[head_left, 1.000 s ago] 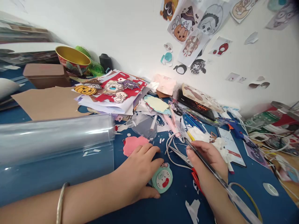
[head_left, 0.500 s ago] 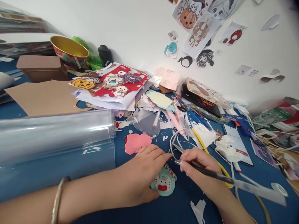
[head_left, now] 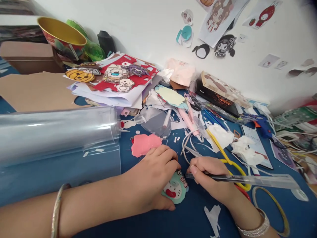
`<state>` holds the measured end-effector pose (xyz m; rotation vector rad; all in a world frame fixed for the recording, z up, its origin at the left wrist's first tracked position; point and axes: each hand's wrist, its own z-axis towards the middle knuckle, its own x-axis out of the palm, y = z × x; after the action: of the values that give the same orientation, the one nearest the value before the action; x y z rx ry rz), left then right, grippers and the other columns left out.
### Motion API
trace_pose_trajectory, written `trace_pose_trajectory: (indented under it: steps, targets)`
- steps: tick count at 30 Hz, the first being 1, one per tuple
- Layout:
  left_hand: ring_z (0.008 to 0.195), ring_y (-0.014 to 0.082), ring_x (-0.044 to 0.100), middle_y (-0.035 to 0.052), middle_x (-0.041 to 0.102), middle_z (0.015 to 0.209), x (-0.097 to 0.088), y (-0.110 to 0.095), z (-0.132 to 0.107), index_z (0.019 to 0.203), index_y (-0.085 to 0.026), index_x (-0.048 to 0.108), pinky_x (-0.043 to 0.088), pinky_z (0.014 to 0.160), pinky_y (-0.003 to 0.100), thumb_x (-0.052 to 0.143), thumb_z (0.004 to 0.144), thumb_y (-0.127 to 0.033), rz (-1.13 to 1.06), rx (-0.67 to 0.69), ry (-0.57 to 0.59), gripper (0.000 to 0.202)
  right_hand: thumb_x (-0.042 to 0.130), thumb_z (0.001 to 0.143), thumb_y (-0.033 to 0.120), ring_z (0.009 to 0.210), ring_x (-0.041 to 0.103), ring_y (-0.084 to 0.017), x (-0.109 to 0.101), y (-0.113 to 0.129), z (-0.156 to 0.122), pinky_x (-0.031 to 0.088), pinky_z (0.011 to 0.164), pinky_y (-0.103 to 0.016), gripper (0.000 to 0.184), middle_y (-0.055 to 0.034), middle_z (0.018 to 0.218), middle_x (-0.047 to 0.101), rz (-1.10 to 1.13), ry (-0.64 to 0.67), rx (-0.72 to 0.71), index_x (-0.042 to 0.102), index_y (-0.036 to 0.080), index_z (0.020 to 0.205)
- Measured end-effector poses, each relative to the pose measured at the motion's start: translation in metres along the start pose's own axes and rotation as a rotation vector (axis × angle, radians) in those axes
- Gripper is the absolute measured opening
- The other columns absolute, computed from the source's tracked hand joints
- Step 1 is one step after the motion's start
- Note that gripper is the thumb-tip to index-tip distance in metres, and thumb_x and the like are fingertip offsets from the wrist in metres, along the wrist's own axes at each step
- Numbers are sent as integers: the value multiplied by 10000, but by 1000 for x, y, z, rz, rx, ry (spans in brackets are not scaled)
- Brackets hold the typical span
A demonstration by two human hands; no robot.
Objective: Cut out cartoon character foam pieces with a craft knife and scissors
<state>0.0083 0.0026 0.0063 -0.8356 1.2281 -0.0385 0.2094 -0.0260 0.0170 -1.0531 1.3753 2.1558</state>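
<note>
A mint-green cartoon cutout (head_left: 177, 189) with a white face and a red mouth lies on the blue table. My left hand (head_left: 158, 175) curls over its left side and grips it, thumb at the lower edge, hiding part of it. My right hand (head_left: 208, 175) is closed around a pen (head_left: 237, 178) with a dark front and a clear barrel. The pen's tip is close to the cutout's right edge; whether it touches is too small to tell. Just beyond my left hand sits a pink cloud-shaped piece (head_left: 145, 144).
A clear plastic roll (head_left: 56, 132) lies at left. Yellow-handled scissors (head_left: 226, 157) and crumpled tissue (head_left: 247, 150) are right of my right hand. Behind are stacked papers with cutouts (head_left: 104, 96), a pink hot glue stick-like tool (head_left: 189, 122) and a phone (head_left: 257, 145). A paper scrap (head_left: 213, 218) lies in front.
My right hand has tilted the pen flatter, with its tip now lower beside the cutout. My left fingers have curled in, and the cutout has turned slightly. The camera view has shifted.
</note>
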Motion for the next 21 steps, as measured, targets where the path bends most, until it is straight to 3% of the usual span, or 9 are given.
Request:
trace_pose_trajectory:
  steps: [7, 21]
  targets:
    - [1068, 285, 455, 87, 523, 1109, -2, 0, -1, 1088, -150, 562, 417, 892, 438, 849, 504, -421, -29, -3, 4, 705, 402, 818, 106, 429, 476, -81, 0, 1, 2, 339, 433, -194, 347, 50, 452, 443, -39, 19, -46, 281, 210, 510]
    - [1051, 287, 459, 78, 525, 1103, 1, 2, 1, 1082, -156, 569, 415, 878, 423, 852, 487, -447, 14, 16, -2, 720, 454, 826, 160, 472, 491, -101, 0, -2, 0, 345, 452, -217, 363, 36, 463, 456, 20, 29, 35, 322, 218, 493]
